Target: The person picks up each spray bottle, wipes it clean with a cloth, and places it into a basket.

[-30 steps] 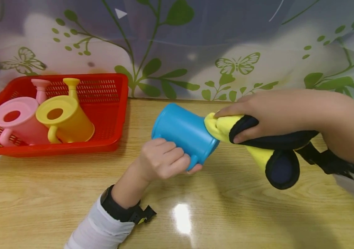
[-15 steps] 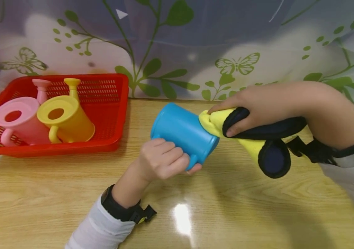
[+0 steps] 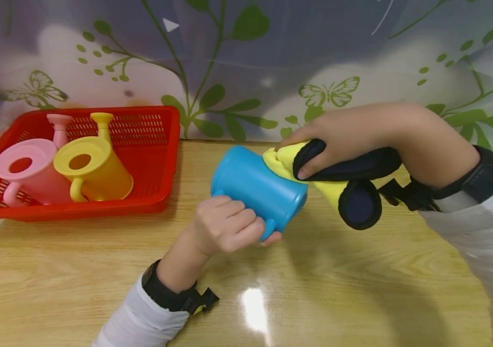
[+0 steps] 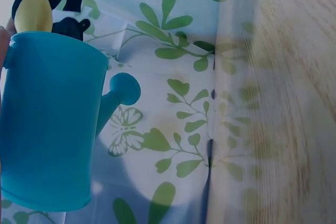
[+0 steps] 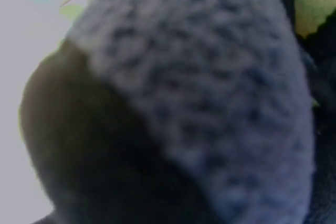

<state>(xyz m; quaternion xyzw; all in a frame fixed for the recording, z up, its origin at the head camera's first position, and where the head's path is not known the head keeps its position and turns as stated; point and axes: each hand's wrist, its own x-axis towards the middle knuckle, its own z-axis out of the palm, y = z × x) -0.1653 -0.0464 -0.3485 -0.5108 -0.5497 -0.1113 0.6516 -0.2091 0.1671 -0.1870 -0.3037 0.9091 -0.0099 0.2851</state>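
Observation:
My left hand (image 3: 229,224) grips the handle of a blue watering can (image 3: 259,180), which is tilted on its side above the table. Its round sprinkler head (image 4: 126,88) shows in the left wrist view. With fingers and thumb my right hand (image 3: 341,137) pinches a folded cloth (image 3: 287,161), yellow on one face and dark navy with black edging on the other. The cloth's yellow end lies against the upper side of the can. In the right wrist view the fuzzy dark face of the cloth fills most of the picture, blurred, and hides the fingers.
A red basket (image 3: 153,205) stands at the back left, holding a pink watering can (image 3: 48,176) and a yellow watering can (image 3: 107,173). Behind the wooden table (image 3: 99,270) hangs a curtain (image 3: 246,62) printed with leaves and butterflies.
My right hand has moved left and slightly up, sliding the cloth along the blue watering can from near its end toward its middle. The left hand and the can have barely moved.

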